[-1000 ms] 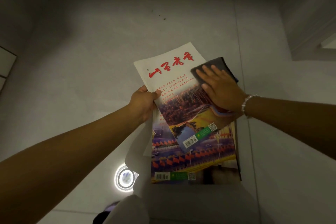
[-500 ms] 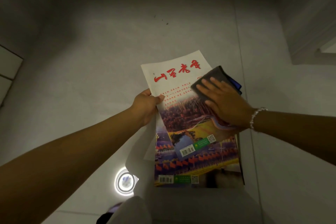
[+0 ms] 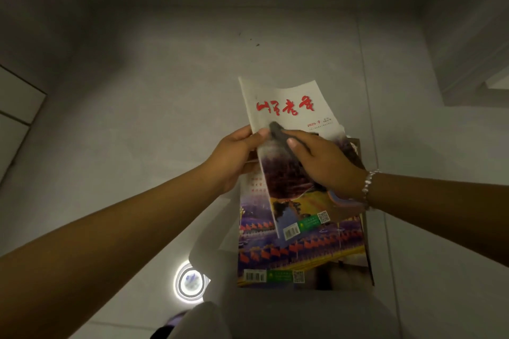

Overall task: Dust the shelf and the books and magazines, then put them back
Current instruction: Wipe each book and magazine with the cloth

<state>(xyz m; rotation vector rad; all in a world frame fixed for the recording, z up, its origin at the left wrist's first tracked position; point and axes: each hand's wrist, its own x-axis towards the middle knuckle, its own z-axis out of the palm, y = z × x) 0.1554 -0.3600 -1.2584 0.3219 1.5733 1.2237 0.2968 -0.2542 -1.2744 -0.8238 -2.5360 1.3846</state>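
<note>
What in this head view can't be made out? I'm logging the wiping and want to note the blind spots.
- Dark cloth: mostly hidden under the right hand.
- Top magazine: middle of its cover blocked by that hand; small print beside the date is too small.
- Stack of magazines: count hidden by the top ones.
- Left hand: fingers are behind the magazine's edge.
</note>
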